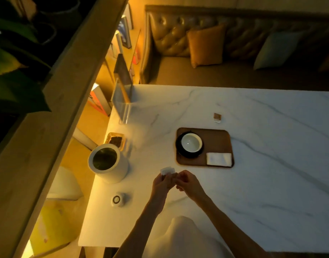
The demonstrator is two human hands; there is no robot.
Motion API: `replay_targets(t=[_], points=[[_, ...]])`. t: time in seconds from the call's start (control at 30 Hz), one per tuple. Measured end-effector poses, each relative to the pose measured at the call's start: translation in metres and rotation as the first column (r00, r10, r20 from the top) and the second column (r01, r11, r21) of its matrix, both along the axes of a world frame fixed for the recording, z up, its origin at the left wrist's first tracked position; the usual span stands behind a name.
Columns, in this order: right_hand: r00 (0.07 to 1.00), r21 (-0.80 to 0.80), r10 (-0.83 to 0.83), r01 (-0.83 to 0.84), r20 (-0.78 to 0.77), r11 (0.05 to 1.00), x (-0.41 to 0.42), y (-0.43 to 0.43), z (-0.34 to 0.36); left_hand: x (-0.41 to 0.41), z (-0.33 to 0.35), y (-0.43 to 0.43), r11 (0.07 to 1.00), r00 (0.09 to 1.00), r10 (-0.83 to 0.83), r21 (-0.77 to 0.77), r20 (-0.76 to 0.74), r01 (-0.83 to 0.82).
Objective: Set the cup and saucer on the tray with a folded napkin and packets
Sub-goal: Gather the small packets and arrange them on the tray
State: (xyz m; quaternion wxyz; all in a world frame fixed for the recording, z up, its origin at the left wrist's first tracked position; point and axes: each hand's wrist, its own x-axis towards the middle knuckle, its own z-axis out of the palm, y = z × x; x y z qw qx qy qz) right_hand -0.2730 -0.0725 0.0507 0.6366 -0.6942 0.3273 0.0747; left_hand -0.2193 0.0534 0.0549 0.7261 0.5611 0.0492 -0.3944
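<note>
the cup already sits on its dark saucer at the left end of the tray, and the folded napkin lies flat in the tray's near right corner, just beside the saucer. what seems left to do is the packets.

one small white packet is held up over the bench, near the tray's near left corner. the left hand has it in a closed grip, fingers curled and pinching its lower edge. the right hand is curled in close against the left. its fingertips meet at the packet's side, but in this dim light i cannot tell whether its grip is really on the packet or only beside it. a second packet, brownish, lies alone on the bench beyond the tray's far edge, apart from it.

to do this step well, i'd pass the packet to one hand and carry it low to the bare brown stretch on the far right of the tray. lay it flat there, square with the napkin's edge. keep the wrist away from the cup, which could rock on the saucer if nudged. then fetch the brown one and set it touching or just beside the first, so the pair reads tidy.
</note>
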Motion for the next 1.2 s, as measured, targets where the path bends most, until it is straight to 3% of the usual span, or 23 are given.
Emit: replay_targets(t=[0.13,0.4,0.5,0.63,0.77,0.97,1.1,1.2], points=[[0.994,0.000,-0.095,0.095,0.053,0.995,-0.022,-0.019,0.015,-0.019,0.017,-0.028,0.999,0.999,-0.044,-0.003,-0.018,0.043],[0.973,0.092,-0.083,0.064,0.217,0.994,-0.036,-0.049,0.042,-0.034,0.038,-0.061,0.985,0.989,0.082,-0.139,-0.125,-0.100],[0.971,0.039,-0.033,0.025,0.237,0.999,-0.041,-0.065,0.042,-0.039,0.046,-0.069,0.997,0.994,0.076,-0.010,0.072,-0.076],[0.965,-0.160,0.174,-0.143,0.196,0.977,-0.050,-0.097,0.043,-0.039,0.048,-0.077,0.973,0.933,0.013,0.211,0.361,-0.095],[0.947,-0.255,0.254,-0.201,0.196,0.946,-0.058,-0.122,0.048,-0.040,0.049,-0.089,0.937,0.886,-0.088,0.340,0.455,-0.081],[0.957,-0.127,0.006,0.032,0.290,0.991,-0.066,-0.144,0.050,-0.050,0.045,-0.112,0.939,0.880,-0.076,0.332,0.469,-0.096],[0.974,0.085,-0.067,0.049,0.217,0.995,-0.079,-0.153,0.049,-0.061,0.040,-0.121,0.925,0.879,-0.084,0.365,0.469,-0.107],[0.977,0.143,-0.043,0.013,0.208,0.990,-0.092,-0.164,0.048,-0.065,0.035,-0.129,0.924,0.880,-0.095,0.371,0.465,-0.096]])
